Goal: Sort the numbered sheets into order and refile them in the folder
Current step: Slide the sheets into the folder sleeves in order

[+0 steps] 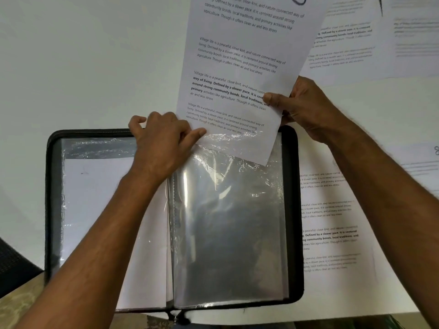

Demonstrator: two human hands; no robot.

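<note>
A black zip folder [51, 186] lies open in front of me with clear plastic sleeves. My right hand [306, 108] grips the right edge of a printed sheet [237, 67] with a handwritten number at its top, partly cut off. The sheet's bottom edge sits inside the mouth of the right-hand sleeve [228, 222]. My left hand [164, 138] pinches the top edge of that sleeve, holding it apart beside the sheet's lower left corner. The left-hand sleeve [99, 198] holds a white sheet.
More printed sheets lie on the white table: one under the folder's right side [332, 222], two at the top right [351, 43], and one at the right edge [422, 162]. A dark chair corner [14, 264] shows at the lower left.
</note>
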